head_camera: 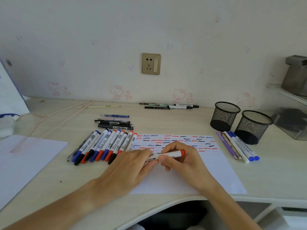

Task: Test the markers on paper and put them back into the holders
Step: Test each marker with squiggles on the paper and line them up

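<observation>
Over the white paper (pixel 191 178), both hands grip one white marker with a red end (pixel 172 153). My left hand (pixel 132 163) holds its left end, which is hidden in the fingers. My right hand (pixel 179 156) pinches the barrel near the middle. Red, blue and black squiggles cover the upper part of the paper. A row of several red, blue and black markers (pixel 103 146) lies to the left of the sheet. Two black mesh holders (pixel 225 116) (pixel 253 127) stand empty at the right, with a few markers (pixel 239 146) lying in front of them.
More pens lie behind the row (pixel 114 122) and along the wall (pixel 169 106). A second sheet of paper (pixel 25 156) lies at the left, crossed by a pink cord (pixel 54 113). A clear box (pixel 290 123) stands at the far right. The desk edge curves in near me.
</observation>
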